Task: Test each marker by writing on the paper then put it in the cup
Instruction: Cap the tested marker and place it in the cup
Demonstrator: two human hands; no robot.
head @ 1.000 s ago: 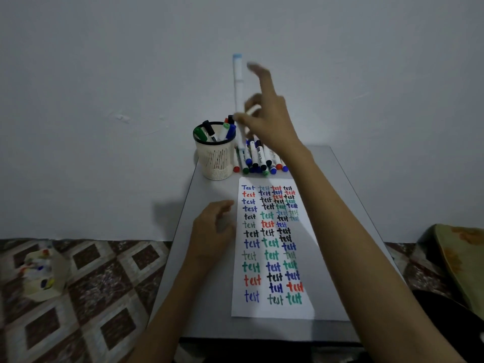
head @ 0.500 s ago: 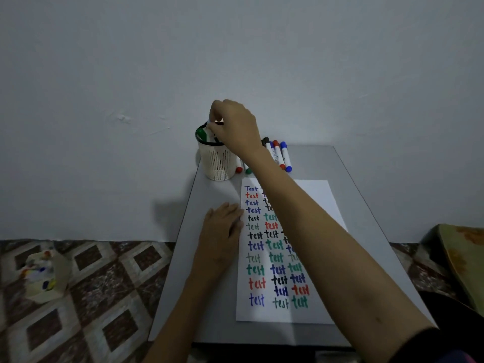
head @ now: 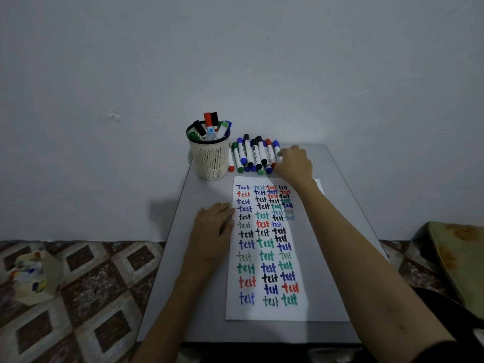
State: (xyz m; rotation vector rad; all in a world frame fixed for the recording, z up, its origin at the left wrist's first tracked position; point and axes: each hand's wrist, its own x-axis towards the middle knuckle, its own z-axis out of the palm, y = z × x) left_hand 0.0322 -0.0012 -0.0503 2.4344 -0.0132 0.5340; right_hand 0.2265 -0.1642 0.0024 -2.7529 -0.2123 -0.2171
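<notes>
Single head view looks forward and down; table close below.

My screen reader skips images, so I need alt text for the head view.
A person's right hand reaches the right end of a row of markers lying beside a mesh cup that holds more markers. The left hand lies flat at the edge of a paper filled with coloured "test" words on a grey table.

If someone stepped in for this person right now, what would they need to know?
Left hand: flat on the table, at the paper's left edge.
Right hand: reaching into the loose markers behind the paper; whether it grips one is unclear.
Cup: already holds several markers.
Done: paper has many "test" words.
Left: test each loose marker, then cup it.
</notes>
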